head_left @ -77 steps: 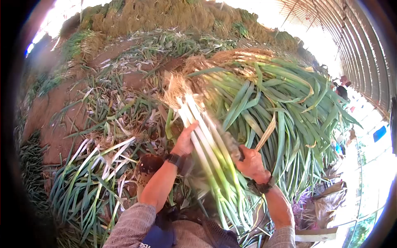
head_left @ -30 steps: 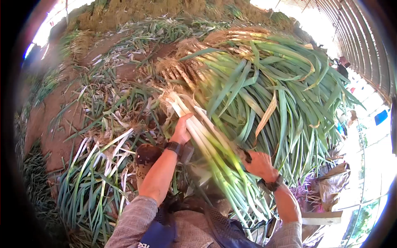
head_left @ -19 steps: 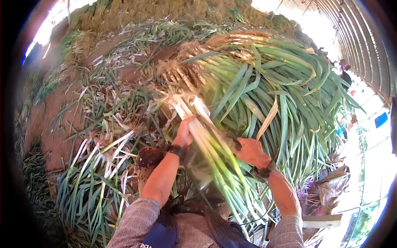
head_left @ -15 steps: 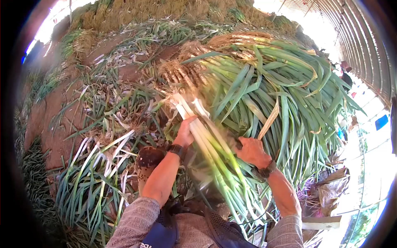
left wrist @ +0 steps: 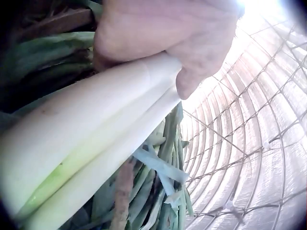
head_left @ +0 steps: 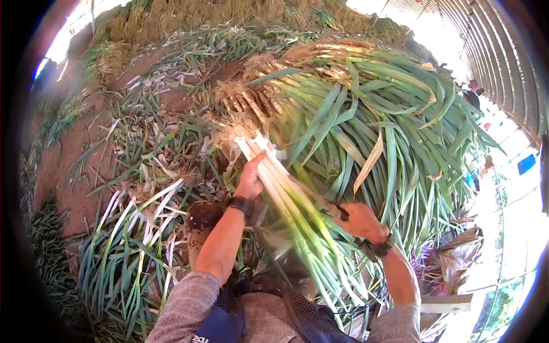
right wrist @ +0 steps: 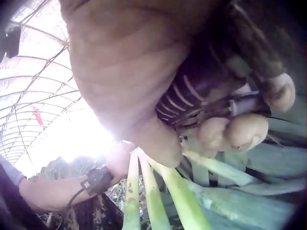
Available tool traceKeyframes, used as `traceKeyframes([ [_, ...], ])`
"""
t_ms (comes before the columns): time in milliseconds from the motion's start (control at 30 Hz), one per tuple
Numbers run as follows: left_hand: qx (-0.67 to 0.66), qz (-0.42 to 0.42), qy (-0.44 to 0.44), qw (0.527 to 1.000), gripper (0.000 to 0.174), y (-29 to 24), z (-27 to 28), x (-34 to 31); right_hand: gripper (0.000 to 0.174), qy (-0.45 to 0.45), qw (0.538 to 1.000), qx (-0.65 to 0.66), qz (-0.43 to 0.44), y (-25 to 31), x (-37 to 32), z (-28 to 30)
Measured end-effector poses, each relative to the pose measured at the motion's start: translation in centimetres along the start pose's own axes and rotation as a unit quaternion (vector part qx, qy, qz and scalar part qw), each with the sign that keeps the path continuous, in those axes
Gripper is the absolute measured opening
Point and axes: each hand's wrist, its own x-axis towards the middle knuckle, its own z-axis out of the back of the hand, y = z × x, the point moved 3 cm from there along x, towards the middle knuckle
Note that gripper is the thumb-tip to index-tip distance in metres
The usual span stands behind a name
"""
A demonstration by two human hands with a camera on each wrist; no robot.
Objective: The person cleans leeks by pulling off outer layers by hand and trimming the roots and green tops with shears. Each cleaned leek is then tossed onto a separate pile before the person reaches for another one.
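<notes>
My left hand (head_left: 250, 182) grips a small bunch of long green onions (head_left: 280, 191) around their white shanks, roots pointing away and green tops toward my lap. In the left wrist view, the thumb and fingers wrap the smooth white stalks (left wrist: 91, 108). My right hand (head_left: 363, 222) is beside the bunch's right edge, holding a dark air blow gun (head_left: 343, 214). Its ribbed handle (right wrist: 184, 93) shows in the right wrist view, with fingertips (right wrist: 249, 132) curled around it. The stalks between the hands are blurred along their right side.
A large heap of unpeeled green onions (head_left: 394, 137) lies to the right, roots away from me. Several whiter stalks (head_left: 137, 228) lie at the left. Stripped leaf scraps (head_left: 166, 134) cover the ground, and a boot (head_left: 204, 220) stands by my left arm.
Over the last half second my right hand has shifted right with the blow gun. The white root ends, spread apart before, now lie closer together. The left hand keeps its grip.
</notes>
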Motion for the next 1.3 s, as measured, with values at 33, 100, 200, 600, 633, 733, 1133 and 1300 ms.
traceKeyframes([
  [33, 0.0, 0.0, -0.001, 1.0, 0.042, 0.0, 0.4, 0.2, 0.04, 0.004, 1.0, 0.014, -0.001, -0.7, -0.8, -0.2],
  [100, -0.006, 0.02, -0.011, 1.0, 0.041, -0.2, 0.3, 0.4, 0.038, 0.006, 1.0, 0.03, -0.005, -1.1, -2.0, -0.6],
  [200, -0.004, -0.004, -0.007, 1.0, 0.044, -0.4, -1.0, -0.7, 0.04, 0.002, 0.998, 0.066, -0.015, -0.8, -2.9, -0.1],
  [600, -0.01, -0.038, 0.05, 0.998, 0.061, -1.0, -4.2, -2.1, 0.036, -0.126, 0.992, -0.009, 0.028, 3.8, 3.1, 0.4],
  [633, -0.009, -0.043, 0.058, 0.997, 0.061, -1.1, -4.5, -2.2, 0.036, -0.091, 0.994, -0.027, 0.048, 4.2, 3.5, 0.3],
  [733, 0.0, -0.028, 0.047, 0.999, 0.069, -1.2, -4.2, -2.1, 0.036, -0.074, 0.994, -0.05, 0.061, 4.3, 4.4, 0.4],
  [1133, 0.044, -0.079, -0.031, 0.995, 0.087, -1.9, -3.2, -0.9, 0.037, -0.022, 0.999, -0.009, 0.047, 4.0, 2.4, 0.6],
  [1300, -0.014, -0.096, -0.055, 0.994, 0.068, -3.4, -1.4, -0.2, 0.036, 0.013, 0.999, 0.051, 0.001, 1.5, -2.0, -1.4],
])
